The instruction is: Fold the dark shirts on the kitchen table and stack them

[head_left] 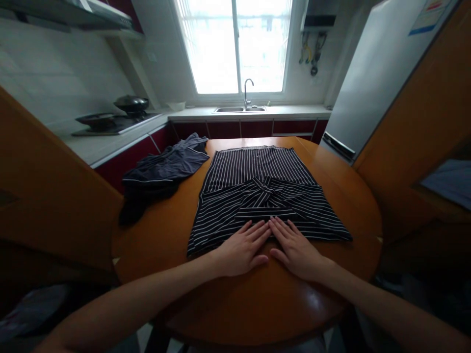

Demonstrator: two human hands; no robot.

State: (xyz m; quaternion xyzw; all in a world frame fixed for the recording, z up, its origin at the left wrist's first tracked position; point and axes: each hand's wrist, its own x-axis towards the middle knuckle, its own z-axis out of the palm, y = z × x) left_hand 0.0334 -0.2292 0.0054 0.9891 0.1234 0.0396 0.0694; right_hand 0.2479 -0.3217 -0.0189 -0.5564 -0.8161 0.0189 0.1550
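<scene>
A black garment with white stripes (257, 164) lies spread on the wooden table, with a collar-like band and crossed folds at its near middle. My left hand (243, 247) rests flat with its fingertips on the garment's near edge, fingers stretched out. Mirroring it, my right hand (294, 247) lies palm down on the same edge, fingers extended. The fingertips of both hands nearly meet at the centre, and both thumbs point inward over bare wood. Neither hand grips the cloth.
The round wooden table (253, 304) fills the middle. A heap of dark grey clothes (165, 166) lies on its left edge. Beyond stand a counter with a sink (239, 110), a stove with pans (131, 104) and, at right, a fridge (379, 73).
</scene>
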